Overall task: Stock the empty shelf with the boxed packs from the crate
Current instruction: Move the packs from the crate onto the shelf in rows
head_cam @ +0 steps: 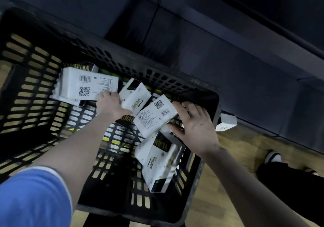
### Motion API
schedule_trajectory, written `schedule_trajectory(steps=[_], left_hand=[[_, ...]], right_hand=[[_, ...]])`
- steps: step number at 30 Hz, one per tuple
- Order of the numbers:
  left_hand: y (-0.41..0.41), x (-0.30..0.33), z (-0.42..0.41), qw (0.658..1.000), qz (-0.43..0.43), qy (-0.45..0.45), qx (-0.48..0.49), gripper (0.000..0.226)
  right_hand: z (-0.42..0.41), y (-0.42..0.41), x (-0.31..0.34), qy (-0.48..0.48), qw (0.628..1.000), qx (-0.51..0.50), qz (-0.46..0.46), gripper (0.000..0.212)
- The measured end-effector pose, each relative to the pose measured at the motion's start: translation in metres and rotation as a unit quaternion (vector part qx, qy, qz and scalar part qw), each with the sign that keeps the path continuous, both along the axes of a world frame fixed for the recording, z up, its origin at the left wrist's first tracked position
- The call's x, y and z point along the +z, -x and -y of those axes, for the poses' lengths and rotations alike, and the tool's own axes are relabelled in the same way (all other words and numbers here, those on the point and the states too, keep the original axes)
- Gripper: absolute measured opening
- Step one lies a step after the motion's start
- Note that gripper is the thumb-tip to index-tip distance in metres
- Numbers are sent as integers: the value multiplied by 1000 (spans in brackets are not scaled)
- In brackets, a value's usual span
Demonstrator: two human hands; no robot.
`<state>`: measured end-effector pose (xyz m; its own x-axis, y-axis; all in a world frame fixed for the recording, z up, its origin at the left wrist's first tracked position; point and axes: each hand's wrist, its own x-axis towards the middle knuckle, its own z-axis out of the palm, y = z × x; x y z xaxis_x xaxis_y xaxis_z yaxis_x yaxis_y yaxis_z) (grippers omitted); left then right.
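Note:
A black slotted crate (198, 170) holds several white boxed packs. My left hand (112, 104) reaches down between a large barcode pack (87, 84) and a tilted pack (135, 97). Its fingertips sit at the barcode pack's lower corner and its thumb lies under the tilted pack, but the fingers are mostly hidden. My right hand (194, 127) has its fingers spread and touches the right edge of a QR-code pack (154, 116). Another pack (157, 163) leans against the crate's near right wall. The dark shelf (228, 65) runs behind the crate.
One white pack (226, 121) lies outside the crate at the foot of the shelf. A shoe and dark trouser leg (273, 158) stand on the wooden floor (236, 165) to the right. The blue sleeve (35, 197) fills the lower left.

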<state>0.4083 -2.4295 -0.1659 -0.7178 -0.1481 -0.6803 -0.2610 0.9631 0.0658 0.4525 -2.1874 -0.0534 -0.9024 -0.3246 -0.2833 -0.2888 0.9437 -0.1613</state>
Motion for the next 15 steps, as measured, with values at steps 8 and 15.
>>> schedule_trajectory(steps=[8, 15], left_hand=[[-19, 35, -4, 997, -51, -49, -31, 75], [-24, 105, 0, 993, -79, -63, -53, 75]], right_hand=[[-10, -1, 14, -3, 1000, 2, 1, 43], [-17, -2, 63, -11, 998, 2, 67, 54]])
